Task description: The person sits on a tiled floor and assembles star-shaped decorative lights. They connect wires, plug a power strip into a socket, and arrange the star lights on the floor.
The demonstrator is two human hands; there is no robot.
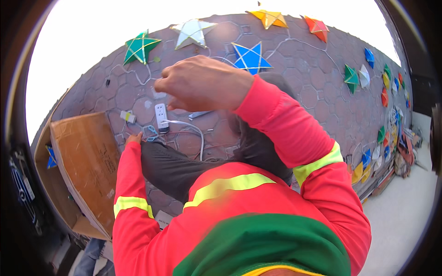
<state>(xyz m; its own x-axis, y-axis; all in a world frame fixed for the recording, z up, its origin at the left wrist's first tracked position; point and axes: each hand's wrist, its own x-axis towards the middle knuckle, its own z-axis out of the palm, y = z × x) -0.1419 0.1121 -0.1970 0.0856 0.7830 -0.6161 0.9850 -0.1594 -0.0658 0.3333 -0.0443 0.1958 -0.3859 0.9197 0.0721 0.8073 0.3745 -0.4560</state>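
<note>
My right hand [198, 83] is raised in front of me above the paving, its back turned up and its fingers curled in. Whatever those fingers may hold is hidden. Beside my left knee, my left hand [134, 139] is low and mostly out of sight, so its grip does not show. Close by it lie light-blue scissors [151, 132] and a white power strip [161, 116] with a white cable [195, 127]. A blue star lantern [252, 58] lies just beyond my right hand. Farther left are a green star lantern [141, 47] and a white one.
An open cardboard box [87, 161] stands at my left with a blue star [51, 157] inside. Yellow [268, 19] and red [316, 29] star lanterns lie at the far edge, joined by a white cord. Several coloured stars line the right side, near a pale floor [396, 207].
</note>
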